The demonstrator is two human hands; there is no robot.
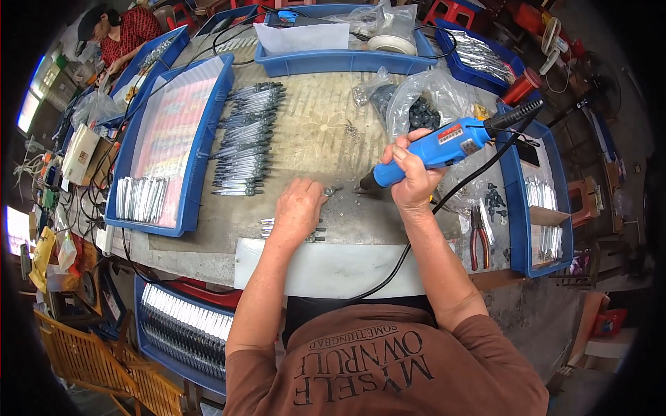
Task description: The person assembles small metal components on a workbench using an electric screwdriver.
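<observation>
We've got a slatted wooden chair (90, 357) parked at 8 o'clock, a yellow bag (43, 260) around 9, and a co-worker (141, 33) in a patterned red shirt at 10. Swinging round, we see a red stool (454, 7) at 1, plus a white fan (551, 36) near 2.

The blue driver (454, 143), black at both ends, slants nose-down leftward; a small dark part (331, 191) lies just left.

Soft light covers the flat grey-beige worktop (312, 149) mid-frame; white rectangular panes (29, 102) glare far left; fisheye edges bend into black corners.
</observation>
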